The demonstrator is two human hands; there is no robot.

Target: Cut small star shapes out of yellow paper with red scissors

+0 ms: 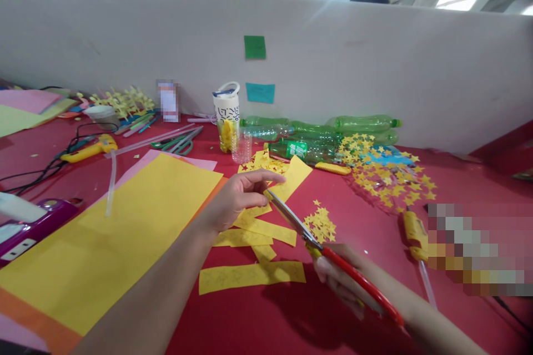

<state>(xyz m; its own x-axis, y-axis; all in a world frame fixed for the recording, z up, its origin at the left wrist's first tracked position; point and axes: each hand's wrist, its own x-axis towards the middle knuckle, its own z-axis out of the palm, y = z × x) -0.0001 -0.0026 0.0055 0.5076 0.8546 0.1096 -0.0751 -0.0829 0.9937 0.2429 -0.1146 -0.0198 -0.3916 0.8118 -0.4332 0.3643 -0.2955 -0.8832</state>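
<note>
My left hand (239, 195) pinches a yellow paper strip (293, 176) and holds it above the red table (258, 316). My right hand (339, 280) grips red-handled scissors (328, 252), whose blades point up-left and meet the strip just under my left fingers. Below the hands lie several cut yellow strips (252, 276). A small heap of yellow paper stars (320, 224) sits just right of the blades.
A large yellow sheet (125, 244) over orange and pink paper lies at the left. Green plastic bottles (320, 136), many scattered stars (391, 177), a white cup (227, 108), a clear cup (241, 147) and yellow glue guns (414, 233) surround the work area, before a grey partition.
</note>
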